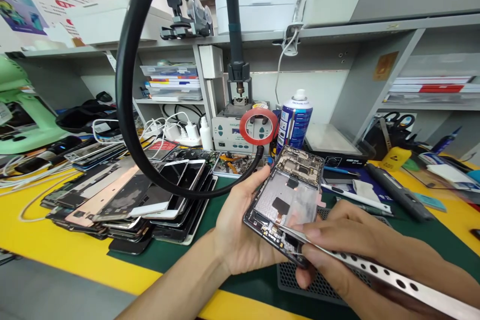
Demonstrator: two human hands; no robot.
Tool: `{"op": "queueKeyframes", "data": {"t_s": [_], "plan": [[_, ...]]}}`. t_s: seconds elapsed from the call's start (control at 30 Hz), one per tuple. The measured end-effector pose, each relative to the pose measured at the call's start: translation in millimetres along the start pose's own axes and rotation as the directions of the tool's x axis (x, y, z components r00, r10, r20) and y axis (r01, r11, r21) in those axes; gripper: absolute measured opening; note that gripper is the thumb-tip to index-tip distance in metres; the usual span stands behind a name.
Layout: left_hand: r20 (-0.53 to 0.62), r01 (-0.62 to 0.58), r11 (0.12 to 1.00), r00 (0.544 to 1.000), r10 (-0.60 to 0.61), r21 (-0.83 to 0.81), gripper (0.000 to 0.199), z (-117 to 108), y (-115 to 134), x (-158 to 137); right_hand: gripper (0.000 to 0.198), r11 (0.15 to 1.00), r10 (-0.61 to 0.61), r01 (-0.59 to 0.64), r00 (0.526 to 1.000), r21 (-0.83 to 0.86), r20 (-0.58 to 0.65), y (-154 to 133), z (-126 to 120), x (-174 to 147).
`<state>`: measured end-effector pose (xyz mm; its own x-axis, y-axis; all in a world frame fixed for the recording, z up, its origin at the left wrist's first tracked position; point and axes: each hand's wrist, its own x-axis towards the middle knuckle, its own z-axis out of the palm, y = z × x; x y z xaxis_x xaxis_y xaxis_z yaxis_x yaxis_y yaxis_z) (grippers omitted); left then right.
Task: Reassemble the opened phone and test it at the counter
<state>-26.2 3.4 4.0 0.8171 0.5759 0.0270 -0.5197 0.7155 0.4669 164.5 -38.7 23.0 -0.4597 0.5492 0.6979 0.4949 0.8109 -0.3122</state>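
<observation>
My left hand (240,230) is wrapped round an opened smartphone (285,195), holding it tilted above the bench. Its back is off: the circuit board shows at the top end, a silvery empty bay in the middle and small parts at the bottom end. Between the thumb and fingers of my right hand (348,240) are long metal tweezers (375,269) with a row of round holes. Their tips reach the lower part of the phone, close to the small board there. What exactly the tips touch is too small to tell.
Stacked phones and screens (123,200) lie on the left. A black hose (125,85) loops in front of me. Behind the phone stand a blue spray can (296,120), red tape roll (245,127) and grey rework station (225,132). A black mesh pad (300,282) lies below.
</observation>
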Motion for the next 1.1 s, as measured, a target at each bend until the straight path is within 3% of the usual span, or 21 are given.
{"op": "queueKeyframes", "data": {"t_s": [0.3, 0.5, 0.63, 0.83, 1.1], "plan": [[0.003, 0.028, 1.0, 1.0, -0.028, -0.005, 0.078, -2.3, 1.1, -0.3, 0.017, 0.998, 0.061, -0.061, 0.998, -0.006, -0.007, 2.2, 2.7, 2.4], [-0.007, 0.041, 0.998, 0.999, -0.042, -0.046, 0.078, -4.3, 1.6, -0.7, 0.033, 0.986, 0.013, -0.015, 1.0, 0.166, 0.01, 5.7, 4.4, -2.2], [-0.018, 0.047, 0.997, 0.999, -0.048, -0.054, 0.08, -2.8, 2.3, -1.3, 0.035, 0.982, -0.067, 0.062, 0.997, 0.179, 0.023, 11.3, 5.0, -6.2], [-0.048, 0.038, 0.998, 0.998, -0.04, -0.046, 0.081, -0.9, 2.3, -0.4, 0.031, 0.983, -0.029, 0.027, 1.0, 0.181, 0.011, 8.9, 4.8, -6.2], [0.014, 0.003, 0.999, 1.0, -0.002, -0.043, 0.08, 2.7, 2.1, -1.1, 0.034, 0.948, 0.039, -0.039, 0.999, 0.316, 0.005, 4.7, 12.1, -8.6]]}}
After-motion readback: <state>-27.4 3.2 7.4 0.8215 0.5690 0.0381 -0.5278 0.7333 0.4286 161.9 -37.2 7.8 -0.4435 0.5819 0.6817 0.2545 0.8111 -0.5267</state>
